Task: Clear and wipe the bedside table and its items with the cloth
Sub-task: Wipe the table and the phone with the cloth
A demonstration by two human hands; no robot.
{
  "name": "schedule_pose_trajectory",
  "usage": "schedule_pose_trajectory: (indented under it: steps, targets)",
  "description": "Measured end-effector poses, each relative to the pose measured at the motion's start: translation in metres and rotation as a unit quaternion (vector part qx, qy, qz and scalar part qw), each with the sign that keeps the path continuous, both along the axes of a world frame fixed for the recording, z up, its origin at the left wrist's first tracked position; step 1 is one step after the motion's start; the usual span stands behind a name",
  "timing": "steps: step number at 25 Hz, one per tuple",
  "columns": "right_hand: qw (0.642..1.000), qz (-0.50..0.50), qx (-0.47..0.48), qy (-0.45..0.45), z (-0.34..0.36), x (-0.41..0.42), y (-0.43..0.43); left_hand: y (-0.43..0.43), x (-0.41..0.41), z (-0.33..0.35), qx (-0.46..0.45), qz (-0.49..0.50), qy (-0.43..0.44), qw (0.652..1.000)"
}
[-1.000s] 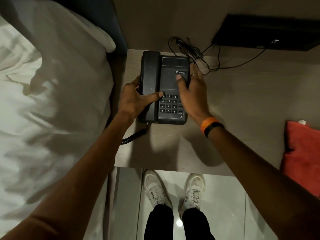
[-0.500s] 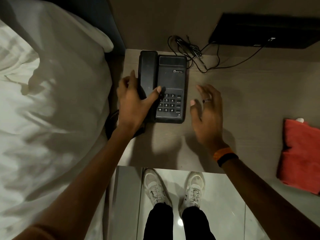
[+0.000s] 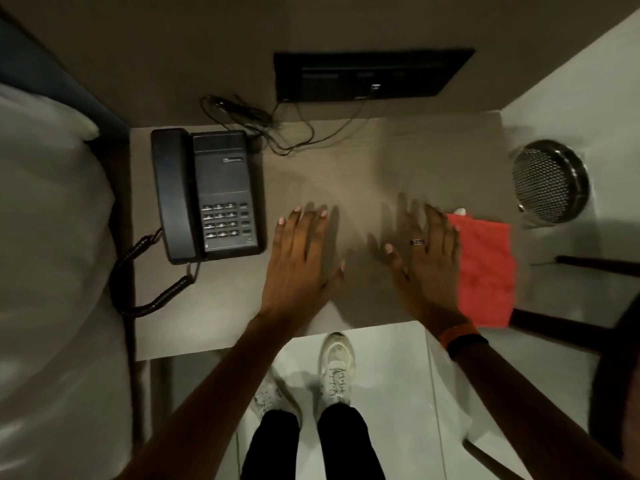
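Observation:
A black desk telephone sits at the left end of the beige bedside table, its coiled cord hanging off the left edge. A red cloth lies folded at the table's right front corner, with a small white object peeking out behind it. My left hand hovers over the table's middle, fingers spread, holding nothing. My right hand is also open, fingers apart, its outer edge at the cloth's left side; whether it touches the cloth is unclear.
A white bed borders the table on the left. Thin black cables run from the phone to a black wall panel. A metal mesh bin stands on the floor at right, near a dark chair. My feet are below the table edge.
My left hand let go of the telephone handset and moved right to the table's middle. My right hand moved right toward the red cloth. The view shifted right, showing the bin.

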State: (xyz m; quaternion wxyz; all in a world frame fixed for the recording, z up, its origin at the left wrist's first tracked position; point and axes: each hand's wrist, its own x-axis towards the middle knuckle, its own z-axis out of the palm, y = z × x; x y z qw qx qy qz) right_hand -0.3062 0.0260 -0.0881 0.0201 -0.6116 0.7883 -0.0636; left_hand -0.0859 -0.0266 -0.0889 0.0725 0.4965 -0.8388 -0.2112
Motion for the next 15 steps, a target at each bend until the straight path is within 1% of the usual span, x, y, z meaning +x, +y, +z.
schedule_pose_trajectory:
  steps: [4, 7, 9, 11, 13, 15]
  targets:
    - [0.996, -0.057, 0.056, 0.027, -0.006, -0.090, 0.045, 0.008, -0.063, -0.021, -0.011, -0.080, -0.022, 0.997]
    - [0.995, -0.048, 0.086, -0.015, -0.026, -0.115, 0.066, 0.017, -0.097, -0.042, -0.036, -0.112, -0.017, 0.993]
    - [0.995, -0.055, 0.060, -0.050, -0.040, -0.113, 0.070, 0.024, -0.106, -0.057, -0.046, -0.116, -0.014, 0.992]
    - [0.997, -0.054, -0.001, -0.056, -0.050, -0.102, 0.071, 0.026, -0.104, -0.065, -0.047, -0.111, -0.005, 0.993]
    - [0.996, -0.048, -0.050, -0.064, -0.051, -0.092, 0.070, 0.025, -0.102, -0.064, -0.035, -0.102, 0.033, 0.994]
    - [0.994, -0.043, -0.056, -0.083, -0.048, -0.083, 0.067, 0.025, -0.092, -0.059, -0.020, -0.086, 0.061, 0.994]
